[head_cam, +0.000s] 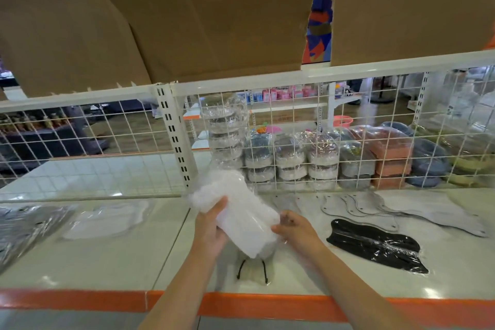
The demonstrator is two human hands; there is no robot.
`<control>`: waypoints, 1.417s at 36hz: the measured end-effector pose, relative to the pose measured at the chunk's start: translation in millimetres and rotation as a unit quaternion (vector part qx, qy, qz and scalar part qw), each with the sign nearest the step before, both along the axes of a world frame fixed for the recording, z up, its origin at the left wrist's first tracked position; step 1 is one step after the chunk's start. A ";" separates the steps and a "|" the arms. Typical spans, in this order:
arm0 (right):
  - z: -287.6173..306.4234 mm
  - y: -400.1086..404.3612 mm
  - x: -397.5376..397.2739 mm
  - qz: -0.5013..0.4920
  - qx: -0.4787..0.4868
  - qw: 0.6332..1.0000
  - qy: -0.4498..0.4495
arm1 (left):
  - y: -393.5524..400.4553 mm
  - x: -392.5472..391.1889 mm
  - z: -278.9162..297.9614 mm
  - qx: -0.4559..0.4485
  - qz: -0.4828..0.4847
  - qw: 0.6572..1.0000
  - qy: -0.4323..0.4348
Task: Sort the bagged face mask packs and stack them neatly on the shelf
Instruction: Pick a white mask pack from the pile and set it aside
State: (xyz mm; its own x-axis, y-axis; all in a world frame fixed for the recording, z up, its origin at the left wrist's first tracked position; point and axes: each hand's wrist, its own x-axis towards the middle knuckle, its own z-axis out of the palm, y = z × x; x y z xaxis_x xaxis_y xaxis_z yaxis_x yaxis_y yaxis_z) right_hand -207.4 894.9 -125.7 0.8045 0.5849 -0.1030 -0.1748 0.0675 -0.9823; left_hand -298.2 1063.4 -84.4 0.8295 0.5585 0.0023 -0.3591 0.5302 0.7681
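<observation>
I hold a clear bag of white face masks [241, 217] above the white shelf [107, 257], tilted with its top toward the mesh. My left hand [210, 225] grips its left side, thumb on top. My right hand [294, 228] pinches the bag's lower right edge. On the shelf lie a black mask pack [377, 246] to the right, grey packs [361, 207] behind it, a white pack [107, 218] to the left and dark packs [24, 225] at far left. Under the held bag lies a pack with black ear loops [253, 270].
A white wire mesh panel [294, 142] backs the shelf; behind it stand stacked bagged masks [292, 161] in white, grey, orange and blue. Brown cardboard [187, 21] hangs over the upper shelf rail. An orange strip [80, 300] edges the shelf front.
</observation>
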 end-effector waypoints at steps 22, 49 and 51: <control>6.8 -2.7 7.8 -0.054 -0.039 0.995 -0.070 | 21.6 -19.5 -46.4 0.314 0.088 0.920 0.216; 22.9 160.1 -35.9 0.147 -0.284 0.938 -0.130 | 204.9 -94.5 -24.8 0.411 0.021 0.786 0.461; 19.5 186.9 -45.3 0.161 -0.323 0.920 -0.155 | 223.0 -106.5 -23.5 0.459 0.010 0.743 0.487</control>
